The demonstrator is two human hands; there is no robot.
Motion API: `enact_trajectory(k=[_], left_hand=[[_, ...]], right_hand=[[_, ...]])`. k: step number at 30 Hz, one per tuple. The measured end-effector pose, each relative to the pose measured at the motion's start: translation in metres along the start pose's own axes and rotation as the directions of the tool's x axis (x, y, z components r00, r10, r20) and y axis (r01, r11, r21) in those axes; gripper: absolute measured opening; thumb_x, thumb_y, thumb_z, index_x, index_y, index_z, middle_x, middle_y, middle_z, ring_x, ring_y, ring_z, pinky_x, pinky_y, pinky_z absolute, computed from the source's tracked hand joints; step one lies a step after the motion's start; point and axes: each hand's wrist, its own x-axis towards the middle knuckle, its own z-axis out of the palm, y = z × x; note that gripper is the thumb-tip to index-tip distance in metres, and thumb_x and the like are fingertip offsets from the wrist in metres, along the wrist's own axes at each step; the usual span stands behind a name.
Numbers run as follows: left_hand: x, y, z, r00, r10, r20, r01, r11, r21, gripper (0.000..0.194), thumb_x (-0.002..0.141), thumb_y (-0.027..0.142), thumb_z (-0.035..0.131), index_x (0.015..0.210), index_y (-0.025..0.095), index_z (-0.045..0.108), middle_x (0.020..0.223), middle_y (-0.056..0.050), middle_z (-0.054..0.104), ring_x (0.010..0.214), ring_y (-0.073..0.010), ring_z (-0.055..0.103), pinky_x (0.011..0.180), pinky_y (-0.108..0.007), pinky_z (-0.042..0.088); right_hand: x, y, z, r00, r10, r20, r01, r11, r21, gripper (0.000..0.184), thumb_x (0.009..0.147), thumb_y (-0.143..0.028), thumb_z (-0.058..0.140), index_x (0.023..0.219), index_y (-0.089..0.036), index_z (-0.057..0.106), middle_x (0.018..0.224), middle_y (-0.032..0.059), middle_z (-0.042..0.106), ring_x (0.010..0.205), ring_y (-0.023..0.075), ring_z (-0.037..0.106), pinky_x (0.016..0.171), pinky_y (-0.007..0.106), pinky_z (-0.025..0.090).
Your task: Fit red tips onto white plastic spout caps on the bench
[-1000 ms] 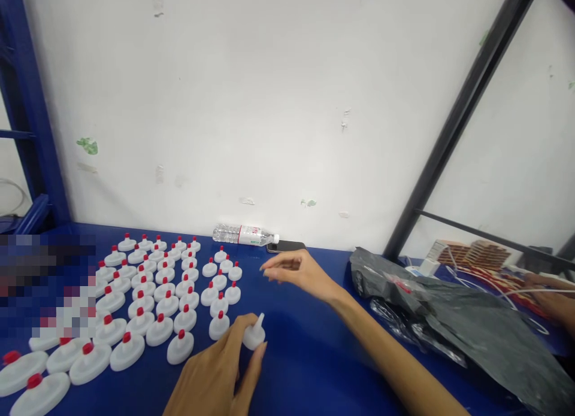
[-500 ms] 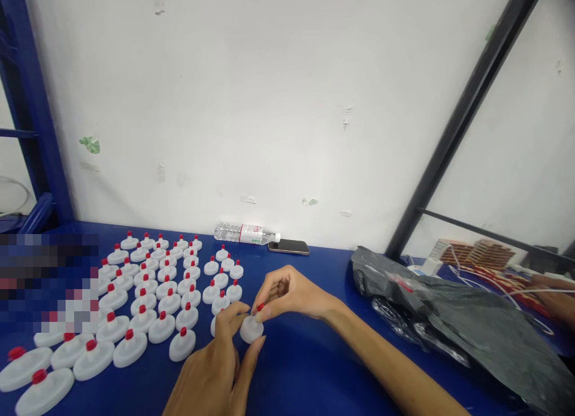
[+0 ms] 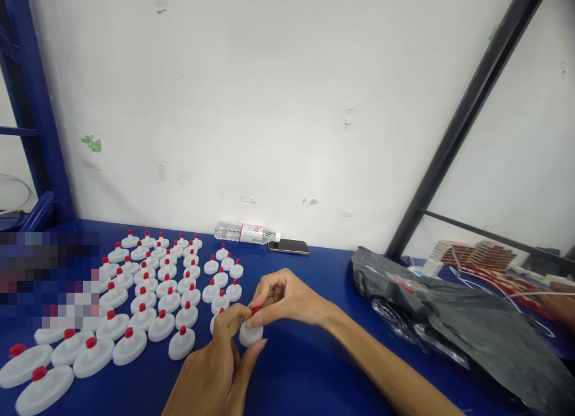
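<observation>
Between the fingertips of my left hand (image 3: 214,357) is a round white plastic lid (image 3: 249,337), held by its rim just above the blue table. Thumb and index finger of my right hand (image 3: 285,299) pinch the small red cap (image 3: 256,310) at the top of that lid; the fingers partly cover it. Both hands are closed and meet at this one piece. Left of them, several like lids with red caps (image 3: 181,343) stand upright in loose rows on the tabletop. A few of these are close behind my left hand's fingers.
A clear plastic bottle (image 3: 242,232) lies by the wall, beside a phone (image 3: 290,246). On the right a dark grey plastic bag (image 3: 449,308) is spread out. Beyond it are white cables, a white adapter (image 3: 431,267) and another person's hand (image 3: 559,299). A pixelated patch covers the left edge.
The fingers of my right hand have shifted slightly left over the red cap, and the held lid has tilted a little. The standing lids have not moved.
</observation>
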Motion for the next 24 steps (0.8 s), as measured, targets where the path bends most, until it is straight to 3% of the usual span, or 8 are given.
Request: enact_trajectory(k=[5, 8, 12, 15, 19, 24], left_hand=[[-0.001, 0.0, -0.001, 0.994, 0.095, -0.051, -0.095, 0.995, -0.011, 0.031, 0.105, 0.044, 0.045, 0.132, 0.031, 0.039, 0.086, 0.007, 0.078, 0.047, -0.0111, 0.069, 0.043, -0.018, 0.051], [-0.004, -0.001, -0.001, 0.993, 0.112, -0.042, -0.113, 0.993, -0.017, 0.039, 0.105, 0.042, 0.047, 0.14, 0.029, 0.037, 0.102, 0.004, 0.079, 0.043, -0.0071, 0.065, 0.046, -0.018, 0.053], [-0.005, -0.003, 0.0, 0.993, 0.117, 0.005, -0.117, 0.993, 0.009, 0.041, 0.105, 0.032, 0.045, 0.144, 0.029, 0.035, 0.096, 0.007, 0.076, 0.04, -0.0064, 0.062, 0.049, -0.018, 0.054], [-0.003, -0.005, 0.001, 0.99, 0.136, 0.028, -0.137, 0.99, 0.025, 0.043, 0.104, 0.027, 0.045, 0.145, 0.03, 0.033, 0.093, 0.009, 0.075, 0.041, -0.0067, 0.063, 0.049, -0.019, 0.053], [-0.003, -0.005, 0.001, 0.986, 0.16, 0.047, -0.162, 0.986, 0.034, 0.043, 0.103, 0.024, 0.047, 0.145, 0.029, 0.035, 0.089, 0.008, 0.075, 0.042, -0.0073, 0.062, 0.049, -0.018, 0.051], [-0.004, -0.001, 0.0, 0.98, 0.195, 0.038, -0.197, 0.979, 0.048, 0.046, 0.101, 0.018, 0.045, 0.145, 0.029, 0.036, 0.087, 0.008, 0.075, 0.052, -0.0094, 0.069, 0.049, -0.018, 0.05]], right_hand=[[0.001, -0.003, -0.01, 1.0, -0.02, -0.024, 0.02, 1.0, -0.007, 0.027, 0.06, -0.027, 0.097, 0.076, -0.017, 0.078, 0.079, 0.0019, 0.079, 0.067, 0.0134, 0.073, 0.066, 0.024, 0.054], [0.005, -0.005, -0.03, 0.975, -0.093, -0.2, 0.071, 0.991, -0.113, 0.03, 0.06, -0.034, 0.096, 0.077, -0.018, 0.076, 0.084, 0.0049, 0.081, 0.075, 0.018, 0.076, 0.071, 0.028, 0.057], [0.012, 0.004, -0.058, 0.836, -0.261, -0.483, 0.096, 0.936, -0.339, 0.033, 0.066, -0.043, 0.092, 0.082, -0.019, 0.075, 0.087, 0.0062, 0.081, 0.081, 0.021, 0.076, 0.077, 0.032, 0.056], [0.02, 0.023, -0.069, 0.762, -0.311, -0.568, 0.072, 0.913, -0.402, 0.036, 0.065, -0.047, 0.092, 0.079, -0.019, 0.074, 0.083, 0.006, 0.08, 0.078, 0.0223, 0.075, 0.076, 0.033, 0.055], [0.034, 0.044, -0.071, 0.784, -0.276, -0.557, 0.003, 0.898, -0.441, 0.044, 0.06, -0.056, 0.091, 0.075, -0.018, 0.075, 0.08, 0.0085, 0.08, 0.076, 0.0252, 0.075, 0.072, 0.034, 0.055], [0.057, 0.049, -0.068, 0.818, -0.25, -0.517, -0.056, 0.861, -0.505, 0.05, 0.06, -0.064, 0.087, 0.072, -0.017, 0.075, 0.08, 0.0082, 0.08, 0.073, 0.0236, 0.073, 0.065, 0.031, 0.052]])
